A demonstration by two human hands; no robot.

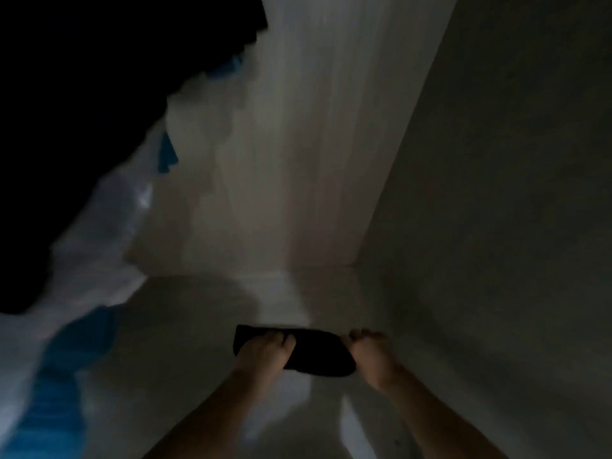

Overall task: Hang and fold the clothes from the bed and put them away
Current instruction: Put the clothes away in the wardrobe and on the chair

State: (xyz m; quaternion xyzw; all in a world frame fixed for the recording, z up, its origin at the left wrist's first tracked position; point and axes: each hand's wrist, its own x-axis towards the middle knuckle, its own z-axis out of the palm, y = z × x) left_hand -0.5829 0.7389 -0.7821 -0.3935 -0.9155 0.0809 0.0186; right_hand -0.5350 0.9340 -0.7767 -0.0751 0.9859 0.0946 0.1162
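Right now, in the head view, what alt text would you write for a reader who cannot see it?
Two bare hands, the left hand and the right hand, hold a folded black garment by its ends on a pale surface in a dim, white-walled corner. Hanging clothes in black, white and blue fill the left side; the picture is blurred.

Two hands, one black garment (folded small).

Small folded black garment, blurred, lies flat on white shelf, near shelf's back right corner.
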